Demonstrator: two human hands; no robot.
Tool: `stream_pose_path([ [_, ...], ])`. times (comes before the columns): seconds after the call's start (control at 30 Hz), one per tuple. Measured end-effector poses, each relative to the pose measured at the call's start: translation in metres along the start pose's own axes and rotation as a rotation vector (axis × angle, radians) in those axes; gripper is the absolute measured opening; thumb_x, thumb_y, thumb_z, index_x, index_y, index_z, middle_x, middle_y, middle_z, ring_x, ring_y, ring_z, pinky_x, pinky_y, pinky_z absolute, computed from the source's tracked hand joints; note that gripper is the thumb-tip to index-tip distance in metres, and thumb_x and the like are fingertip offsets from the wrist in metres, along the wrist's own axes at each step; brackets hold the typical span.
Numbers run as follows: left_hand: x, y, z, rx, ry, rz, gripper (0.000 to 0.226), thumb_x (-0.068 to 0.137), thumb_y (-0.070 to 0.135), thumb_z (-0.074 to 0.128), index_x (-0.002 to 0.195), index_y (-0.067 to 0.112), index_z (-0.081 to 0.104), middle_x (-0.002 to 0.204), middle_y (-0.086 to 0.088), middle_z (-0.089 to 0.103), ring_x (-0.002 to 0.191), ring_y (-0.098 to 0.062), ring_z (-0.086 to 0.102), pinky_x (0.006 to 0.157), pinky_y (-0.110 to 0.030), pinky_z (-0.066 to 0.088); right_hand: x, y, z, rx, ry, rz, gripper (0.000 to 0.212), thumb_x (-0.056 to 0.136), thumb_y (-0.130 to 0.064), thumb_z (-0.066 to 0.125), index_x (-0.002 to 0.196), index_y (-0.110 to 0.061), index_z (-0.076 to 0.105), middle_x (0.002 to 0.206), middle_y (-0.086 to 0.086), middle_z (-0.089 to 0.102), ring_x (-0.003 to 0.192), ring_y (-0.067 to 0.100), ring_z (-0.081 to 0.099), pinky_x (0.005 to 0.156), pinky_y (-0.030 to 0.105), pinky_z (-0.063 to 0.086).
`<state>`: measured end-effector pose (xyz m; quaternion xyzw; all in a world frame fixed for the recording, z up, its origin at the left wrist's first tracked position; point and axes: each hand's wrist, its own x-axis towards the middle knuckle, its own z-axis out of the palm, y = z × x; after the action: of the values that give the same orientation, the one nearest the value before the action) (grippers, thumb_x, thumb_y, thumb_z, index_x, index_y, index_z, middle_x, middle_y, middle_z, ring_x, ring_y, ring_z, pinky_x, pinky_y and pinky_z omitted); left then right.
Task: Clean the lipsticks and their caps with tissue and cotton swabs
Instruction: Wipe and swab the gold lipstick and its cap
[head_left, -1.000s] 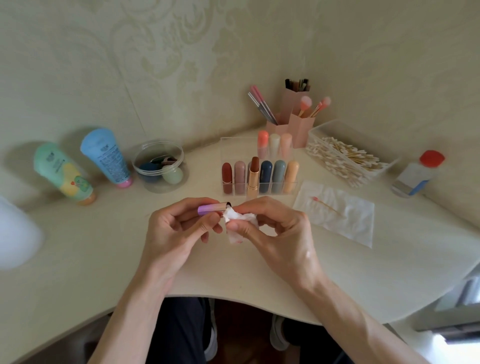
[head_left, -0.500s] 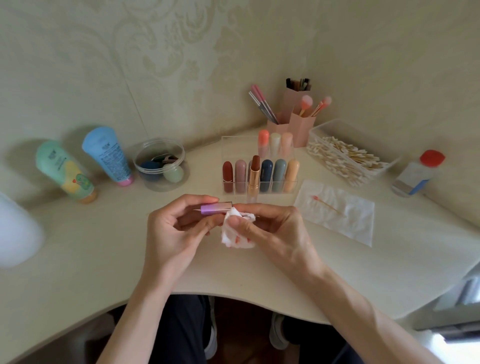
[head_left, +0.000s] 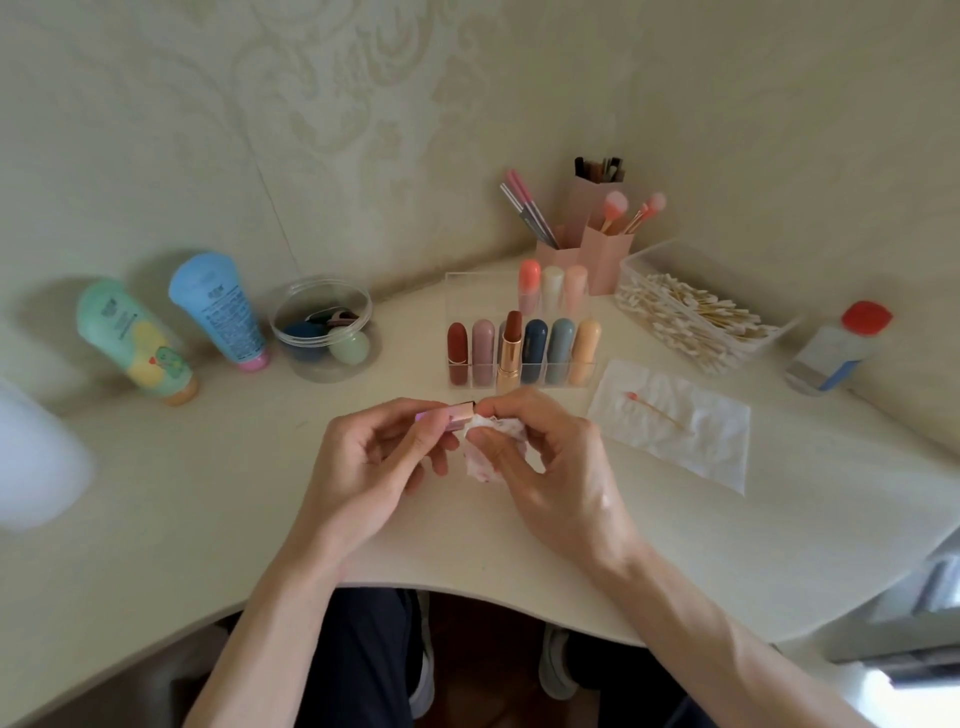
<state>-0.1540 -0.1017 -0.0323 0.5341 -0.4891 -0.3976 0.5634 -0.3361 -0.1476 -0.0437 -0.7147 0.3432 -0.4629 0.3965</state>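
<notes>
Gripping pink-purple lipstick cap (head_left: 457, 414) in left hand (head_left: 363, 467), long axis sideways, open end toward right hand (head_left: 550, 467). Pinching crumpled tissue (head_left: 485, 447) in right hand, touching that end, above worktop (head_left: 208, 493).

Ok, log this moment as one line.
left hand: holds pink cap | right hand: pinches tissue against cap's end | uncapped lipstick: standing upright

Setting: probably a home vanity corner | Evidence: patterned wallpaper (head_left: 322, 104); lipstick organiser (head_left: 519, 358); brush holders (head_left: 597, 249); cotton swab box (head_left: 691, 322)
</notes>
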Motion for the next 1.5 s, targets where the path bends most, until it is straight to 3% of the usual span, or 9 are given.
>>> stream_pose_path([
  [0.2, -0.0002, -0.0025, 0.001, 0.052, 0.036, 0.104, 0.026, 0.083, 0.004, 0.078, 0.108, 0.012, 0.078, 0.095, 0.001, 0.081, 0.078, -0.01, 0.074, 0.067, -0.018, 0.056, 0.0011, 0.0026, -0.0007, 0.251, -0.066, 0.191, 0.006, 0.097, -0.015, 0.075, 0.102, -0.012, 0.077, 0.081, -0.005, 0.074, 0.075, 0.008, 0.068, 0.071, 0.026, 0.056],
  [0.37, -0.0007, 0.0037, 0.0018, 0.001, -0.008, 0.02, 0.029, 0.095, 0.027, 0.065, 0.12, 0.015, 0.074, 0.088, -0.006, 0.079, 0.065, -0.021, 0.07, 0.056, -0.031, 0.053, 0.0011, 0.0032, -0.0003, 0.08, -0.015, 0.069, 0.009, 0.099, -0.017, 0.073, 0.107, -0.013, 0.074, 0.083, -0.003, 0.074, 0.073, 0.011, 0.066, 0.071, 0.023, 0.051],
  [0.43, 0.0011, 0.0019, 0.0027, 0.001, -0.029, -0.017, 0.029, 0.101, 0.034, 0.056, 0.105, 0.014, 0.077, 0.076, -0.008, 0.074, 0.057, -0.022, 0.061, 0.051, -0.031, 0.046, 0.0001, 0.0018, 0.0004, -0.014, 0.006, 0.0, 0.008, 0.099, -0.015, 0.073, 0.106, -0.014, 0.074, 0.087, -0.003, 0.071, 0.075, 0.011, 0.064, 0.07, 0.016, 0.044],
  [0.67, 0.0005, -0.0005, 0.0, 0.055, 0.003, 0.077, 0.018, 0.086, 0.017, 0.073, 0.103, 0.011, 0.073, 0.079, 0.002, 0.073, 0.064, -0.009, 0.065, 0.062, -0.018, 0.051, 0.0018, 0.0043, 0.001, 0.171, -0.05, 0.14, 0.008, 0.098, -0.015, 0.074, 0.104, -0.01, 0.076, 0.08, -0.007, 0.073, 0.073, 0.005, 0.066, 0.069, 0.023, 0.052],
  [0.87, -0.0003, 0.0026, 0.0037, 0.009, -0.018, -0.01, 0.028, 0.102, 0.035, 0.055, 0.106, 0.015, 0.075, 0.078, -0.01, 0.073, 0.056, -0.026, 0.062, 0.051, -0.034, 0.046, 0.0013, 0.0025, 0.0013, 0.037, -0.017, 0.039, 0.009, 0.098, -0.015, 0.075, 0.107, -0.014, 0.075, 0.089, -0.006, 0.073, 0.079, 0.01, 0.068, 0.071, 0.018, 0.048],
  [1.07, -0.0007, 0.0018, 0.0014, 0.052, -0.013, 0.047, 0.016, 0.094, 0.021, 0.067, 0.104, 0.013, 0.076, 0.075, -0.001, 0.07, 0.063, -0.01, 0.06, 0.062, -0.019, 0.049, 0.0022, 0.0019, 0.0027, 0.064, -0.035, 0.063, 0.009, 0.098, -0.015, 0.074, 0.107, -0.012, 0.075, 0.085, -0.002, 0.074, 0.076, 0.011, 0.069, 0.07, 0.02, 0.049],
  [1.23, -0.0015, 0.0053, 0.0019, 0.025, -0.025, 0.002, 0.026, 0.097, 0.032, 0.061, 0.117, 0.019, 0.073, 0.078, -0.004, 0.074, 0.065, -0.017, 0.064, 0.057, -0.027, 0.047, 0.0024, 0.0018, 0.0021, 0.071, -0.015, 0.057, 0.009, 0.099, -0.016, 0.074, 0.108, -0.014, 0.075, 0.086, -0.004, 0.074, 0.077, 0.014, 0.07, 0.071, 0.024, 0.052],
  [1.37, -0.001, 0.0021, 0.0026, 0.023, -0.005, -0.012, 0.037, 0.104, 0.036, 0.052, 0.087, 0.014, 0.076, 0.07, -0.008, 0.069, 0.059, -0.017, 0.057, 0.057, -0.022, 0.044, 0.0021, 0.0017, 0.0023, 0.042, -0.01, 0.051, 0.012, 0.098, -0.016, 0.074, 0.11, -0.014, 0.075, 0.089, -0.006, 0.072, 0.079, 0.012, 0.067, 0.072, 0.019, 0.048],
  [1.5, -0.0011, -0.0006, -0.0013, 0.049, -0.009, 0.025, 0.015, 0.094, 0.027, 0.068, 0.103, 0.02, 0.078, 0.085, -0.004, 0.074, 0.075, -0.013, 0.065, 0.068, -0.019, 0.051, 0.0016, -0.0004, 0.0021, 0.075, -0.035, 0.062, 0.01, 0.099, -0.015, 0.073, 0.108, -0.011, 0.075, 0.085, -0.003, 0.073, 0.076, 0.012, 0.068, 0.071, 0.018, 0.048],
])
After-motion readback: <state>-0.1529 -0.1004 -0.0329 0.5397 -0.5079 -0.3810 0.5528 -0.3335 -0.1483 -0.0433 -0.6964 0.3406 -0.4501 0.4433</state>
